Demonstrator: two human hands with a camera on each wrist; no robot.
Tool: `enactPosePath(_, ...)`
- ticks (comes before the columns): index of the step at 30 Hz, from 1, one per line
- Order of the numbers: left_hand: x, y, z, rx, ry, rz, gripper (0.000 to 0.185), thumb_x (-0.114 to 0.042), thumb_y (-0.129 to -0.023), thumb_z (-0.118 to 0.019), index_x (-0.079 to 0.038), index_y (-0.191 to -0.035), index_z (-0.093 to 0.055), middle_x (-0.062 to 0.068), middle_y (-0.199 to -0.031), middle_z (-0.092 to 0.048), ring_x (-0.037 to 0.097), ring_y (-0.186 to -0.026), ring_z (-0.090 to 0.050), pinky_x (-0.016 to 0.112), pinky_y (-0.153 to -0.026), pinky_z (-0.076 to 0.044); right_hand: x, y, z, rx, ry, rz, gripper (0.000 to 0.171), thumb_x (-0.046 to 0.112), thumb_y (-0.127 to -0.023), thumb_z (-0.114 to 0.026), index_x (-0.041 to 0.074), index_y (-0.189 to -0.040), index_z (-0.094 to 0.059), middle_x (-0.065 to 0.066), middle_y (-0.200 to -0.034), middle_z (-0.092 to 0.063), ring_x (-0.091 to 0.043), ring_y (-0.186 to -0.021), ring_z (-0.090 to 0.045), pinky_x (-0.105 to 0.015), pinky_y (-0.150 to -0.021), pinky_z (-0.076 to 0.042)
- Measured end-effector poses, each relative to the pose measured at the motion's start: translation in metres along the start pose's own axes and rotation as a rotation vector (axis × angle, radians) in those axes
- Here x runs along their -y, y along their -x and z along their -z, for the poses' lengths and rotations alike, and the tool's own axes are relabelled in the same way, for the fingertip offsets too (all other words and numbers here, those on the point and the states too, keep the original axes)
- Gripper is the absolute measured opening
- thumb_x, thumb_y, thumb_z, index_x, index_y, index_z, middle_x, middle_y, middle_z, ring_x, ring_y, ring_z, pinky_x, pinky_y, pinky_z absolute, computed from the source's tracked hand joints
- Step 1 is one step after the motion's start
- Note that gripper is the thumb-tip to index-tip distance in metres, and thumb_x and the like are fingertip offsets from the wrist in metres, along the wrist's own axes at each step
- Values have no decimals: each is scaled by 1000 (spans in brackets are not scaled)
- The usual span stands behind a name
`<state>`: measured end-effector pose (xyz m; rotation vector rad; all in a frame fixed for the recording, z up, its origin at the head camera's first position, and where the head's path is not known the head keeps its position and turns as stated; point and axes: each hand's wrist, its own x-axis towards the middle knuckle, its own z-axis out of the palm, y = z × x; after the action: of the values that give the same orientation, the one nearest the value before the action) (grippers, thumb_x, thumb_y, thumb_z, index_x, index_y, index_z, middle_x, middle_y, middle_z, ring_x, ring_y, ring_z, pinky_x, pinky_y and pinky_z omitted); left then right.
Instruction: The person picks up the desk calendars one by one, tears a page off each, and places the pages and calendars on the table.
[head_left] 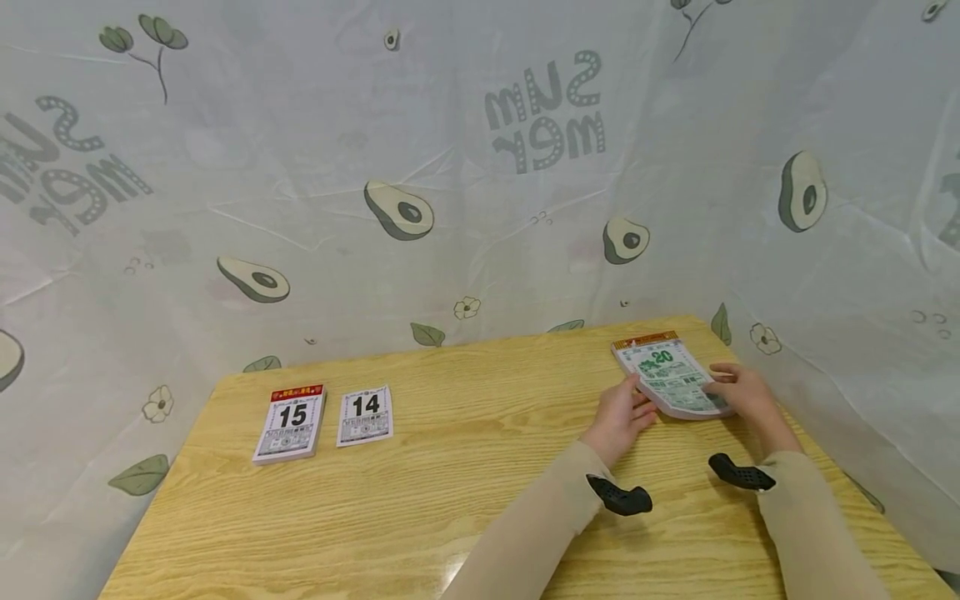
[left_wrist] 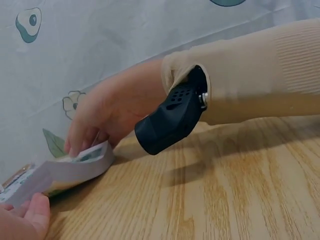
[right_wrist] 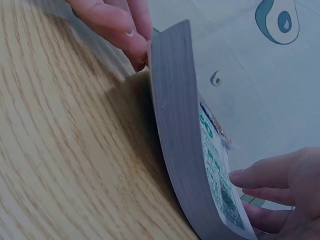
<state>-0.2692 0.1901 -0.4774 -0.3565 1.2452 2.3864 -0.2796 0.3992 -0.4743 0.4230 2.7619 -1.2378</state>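
A thick tear-off calendar with a green 20 on its top sheet lies at the table's far right. My left hand grips its left edge, thumb by the side of the page block. At the opposite edge my right hand holds the calendar, with a fingertip on the printed page in the right wrist view. The near end of the page block bows up off the wood there. In the left wrist view, the right hand bends over the near end of the block.
A calendar pad showing 15 under a red header lies on the table's left. Beside it is a single sheet marked 14. A patterned curtain hangs behind the wooden table and along its right side.
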Motion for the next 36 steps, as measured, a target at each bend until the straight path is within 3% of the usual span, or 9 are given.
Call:
enactPosePath(4,4,0,0,-75,-68,-32,25,-15,-94,-62,-2,-115,-62,14,-102,-65,23,-90,-66,40,-89,-54,0,4,-1,18,-9,3,66,21,-99,-53,-10,-148,-23,-40,-147,-28,-55,-134,-30,-61,-107,-33)
enactPosePath(9,9,1,0,-123,-126,-44,15,-5,-88,-66,-3,-102,-67,12,-92,-71,19,-79,-68,38,-82,-57,0,11,-1,28,-18,-4,68,24,-99,-54,-11,-148,-23,-40,-146,-28,-55,-133,-31,-61,-107,-33)
enactPosePath(21,9,5,0,-110,-108,-59,26,4,-85,-68,3,-110,-61,15,-89,-70,26,-80,-71,45,-80,-58,11,27,-2,34,-16,53,65,24,-100,-52,-13,-146,-25,-43,-143,-31,-55,-130,-35,-62,-104,-34)
enactPosePath(36,9,9,1,-137,-148,-105,36,15,-80,-65,-1,-112,-59,12,-92,-67,26,-80,-71,40,-72,-59,11,32,-7,8,-33,81,63,26,-101,-49,-13,-146,-26,-41,-142,-31,-53,-127,-36,-62,-102,-35)
